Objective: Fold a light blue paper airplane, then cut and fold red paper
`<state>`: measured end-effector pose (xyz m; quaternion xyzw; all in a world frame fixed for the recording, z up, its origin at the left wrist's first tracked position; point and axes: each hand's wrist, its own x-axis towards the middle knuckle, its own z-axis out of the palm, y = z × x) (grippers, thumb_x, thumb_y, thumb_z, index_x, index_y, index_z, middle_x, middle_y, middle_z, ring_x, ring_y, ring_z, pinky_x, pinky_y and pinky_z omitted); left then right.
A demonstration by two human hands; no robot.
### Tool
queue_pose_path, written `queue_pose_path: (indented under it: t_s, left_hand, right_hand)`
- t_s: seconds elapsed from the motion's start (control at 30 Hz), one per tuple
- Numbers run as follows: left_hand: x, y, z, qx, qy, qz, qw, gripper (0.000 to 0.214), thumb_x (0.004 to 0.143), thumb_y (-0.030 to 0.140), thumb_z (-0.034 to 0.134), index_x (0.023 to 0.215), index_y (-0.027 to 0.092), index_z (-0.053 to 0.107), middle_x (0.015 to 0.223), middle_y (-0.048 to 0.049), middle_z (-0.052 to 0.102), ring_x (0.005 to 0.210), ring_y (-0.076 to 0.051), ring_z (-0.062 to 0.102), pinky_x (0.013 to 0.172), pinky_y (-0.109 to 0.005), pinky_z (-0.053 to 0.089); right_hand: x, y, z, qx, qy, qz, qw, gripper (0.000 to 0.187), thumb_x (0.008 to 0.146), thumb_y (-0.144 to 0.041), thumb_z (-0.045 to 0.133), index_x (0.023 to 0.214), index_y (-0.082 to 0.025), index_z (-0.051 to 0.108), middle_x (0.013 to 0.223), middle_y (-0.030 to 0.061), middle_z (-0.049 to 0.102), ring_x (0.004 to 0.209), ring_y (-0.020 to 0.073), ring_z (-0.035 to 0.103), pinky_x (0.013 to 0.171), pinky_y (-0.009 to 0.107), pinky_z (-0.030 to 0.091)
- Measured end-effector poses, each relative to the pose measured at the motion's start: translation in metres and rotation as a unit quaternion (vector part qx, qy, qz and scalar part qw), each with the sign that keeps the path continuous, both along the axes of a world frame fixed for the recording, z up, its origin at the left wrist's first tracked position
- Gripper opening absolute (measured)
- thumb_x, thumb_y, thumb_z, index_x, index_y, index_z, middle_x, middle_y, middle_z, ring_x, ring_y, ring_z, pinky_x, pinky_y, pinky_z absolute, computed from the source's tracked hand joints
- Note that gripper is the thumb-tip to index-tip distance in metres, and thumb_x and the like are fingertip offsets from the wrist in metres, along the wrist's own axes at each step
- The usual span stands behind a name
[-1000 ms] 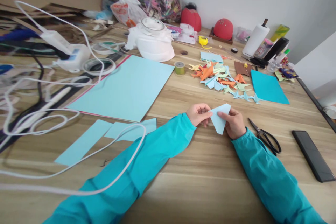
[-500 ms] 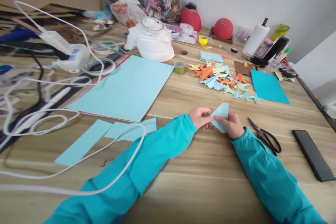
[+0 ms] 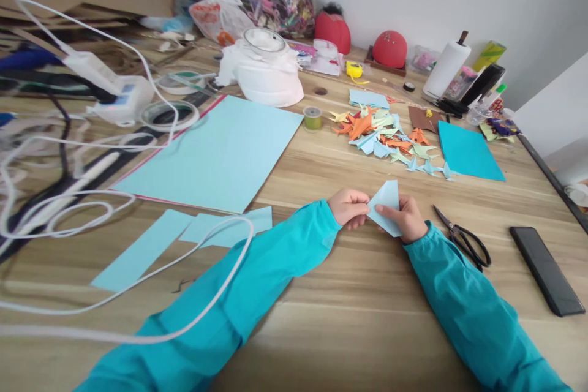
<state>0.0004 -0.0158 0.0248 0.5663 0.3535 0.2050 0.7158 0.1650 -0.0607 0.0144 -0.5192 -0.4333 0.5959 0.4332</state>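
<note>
While a folded light-blue paper [image 3: 388,199] is held over the tabletop [image 3: 367,324], its left corner is pinched between the thumb and fingers of the left hand [image 3: 350,208]. By the right hand [image 3: 405,217] it is clamped, thumb pressed flat on its face; the fingers behind are mostly hidden, and their exact placing cannot be told. Toward the tabletop's right edge, scissors [image 3: 463,239] are laid near the right sleeve [image 3: 459,288], and a black phone [image 3: 546,271] is placed closer to that edge. Toward the far edge, folded paper figures [image 3: 386,135] are heaped beside a teal sheet [image 3: 471,152].
</note>
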Motion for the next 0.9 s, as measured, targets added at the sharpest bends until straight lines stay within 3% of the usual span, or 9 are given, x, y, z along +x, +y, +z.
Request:
queue_pose_path:
  t_s: [0.27, 0.5, 0.7, 0.9]
  left_hand:
    - [-0.004, -0.002, -0.002, 0.013, -0.029, 0.022, 0.999, 0.015, 0.064, 0.02, 0.052, 0.05, 0.013, 0.053, 0.036, 0.0029, 0.05, 0.029, -0.005, 0.042, 0.029, -0.013, 0.03]
    - [-0.008, 0.007, -0.005, -0.052, -0.1, 0.044, 0.993, 0.01, 0.054, 0.019, 0.049, 0.047, 0.013, 0.052, 0.033, 0.0012, 0.05, 0.024, -0.008, 0.041, 0.024, -0.016, 0.027]
    - [-0.004, 0.005, -0.008, -0.014, -0.084, 0.036, 0.996, 0.02, 0.064, 0.028, 0.061, 0.054, 0.013, 0.054, 0.039, 0.0013, 0.053, 0.029, -0.008, 0.046, 0.027, -0.015, 0.032]
    - [0.002, -0.001, -0.007, 0.042, -0.055, 0.026, 0.997, 0.031, 0.061, 0.039, 0.07, 0.059, 0.013, 0.054, 0.04, 0.0035, 0.053, 0.03, -0.007, 0.046, 0.028, -0.016, 0.037]
  right_hand:
    - [-0.001, 0.0, 0.003, 0.0, 0.021, -0.021, 1.0, 0.026, 0.055, -0.034, 0.077, 0.063, -0.011, 0.066, 0.048, 0.0036, 0.064, 0.033, 0.0134, 0.054, 0.03, 0.02, 0.041]
    - [0.0, 0.0, 0.005, 0.006, 0.06, -0.068, 0.996, 0.024, 0.054, -0.033, 0.077, 0.057, -0.012, 0.064, 0.044, 0.002, 0.061, 0.032, 0.0129, 0.053, 0.029, 0.02, 0.043]
    - [0.0, 0.0, 0.003, 0.011, 0.053, -0.046, 0.997, 0.024, 0.057, -0.033, 0.076, 0.059, -0.012, 0.065, 0.045, 0.0025, 0.062, 0.033, 0.0126, 0.053, 0.03, 0.02, 0.043]
    - [0.001, 0.0, 0.0, 0.014, 0.025, -0.031, 0.999, 0.026, 0.058, -0.035, 0.076, 0.066, -0.012, 0.067, 0.052, 0.0039, 0.066, 0.037, 0.0137, 0.057, 0.034, 0.021, 0.045]
